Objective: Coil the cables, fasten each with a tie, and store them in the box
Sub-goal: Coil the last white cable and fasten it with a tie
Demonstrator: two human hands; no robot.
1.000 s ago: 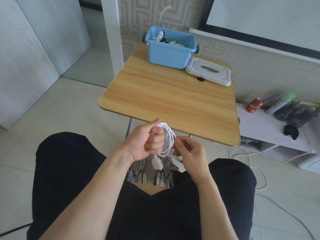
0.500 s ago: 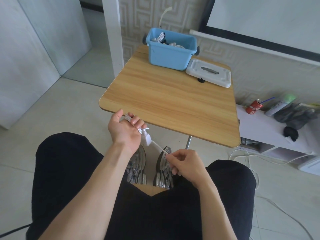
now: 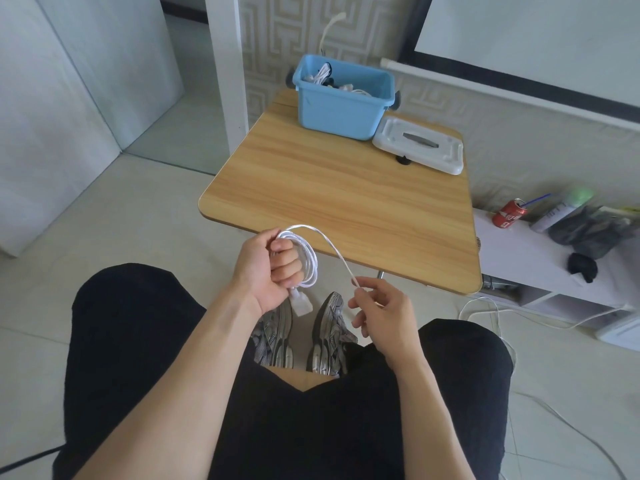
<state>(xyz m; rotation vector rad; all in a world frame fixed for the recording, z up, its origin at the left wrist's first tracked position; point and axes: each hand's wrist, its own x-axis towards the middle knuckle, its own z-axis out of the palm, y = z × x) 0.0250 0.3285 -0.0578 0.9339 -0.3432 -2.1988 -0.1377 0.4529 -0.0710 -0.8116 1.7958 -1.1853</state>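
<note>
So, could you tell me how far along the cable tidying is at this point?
Some cables already lie in the blue box, whose lid sits beside it on the table. In hand: the left hand grips a part-wound white cable, while the right hand pinches its loose end. Left: finish the coil, tie it (no tie visible), box it.

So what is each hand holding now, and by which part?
Both hold one white cable. The left hand is closed around its coiled loops, plug hanging below. The right hand pinches the free strand near its end.
</note>
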